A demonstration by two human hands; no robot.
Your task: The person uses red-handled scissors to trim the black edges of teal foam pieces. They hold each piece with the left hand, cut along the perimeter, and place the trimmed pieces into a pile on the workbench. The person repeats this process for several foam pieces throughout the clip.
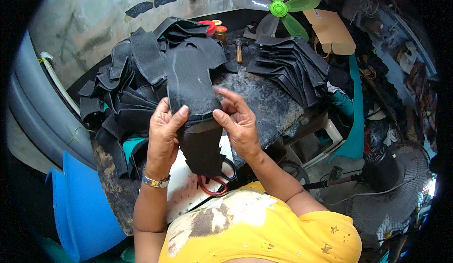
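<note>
black cut piece (191, 91) pinched by both hands.

Black cut piece (191, 81) between both hands; red-handled scissors (214, 183) below them; green fan blades (282, 6) beyond

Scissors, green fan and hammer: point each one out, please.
scissors (214, 186), head view, on the red handle loop below the held black piece.
green fan (279, 8), head view, on its hub.
hammer (239, 53), head view, on the wooden handle.
</note>
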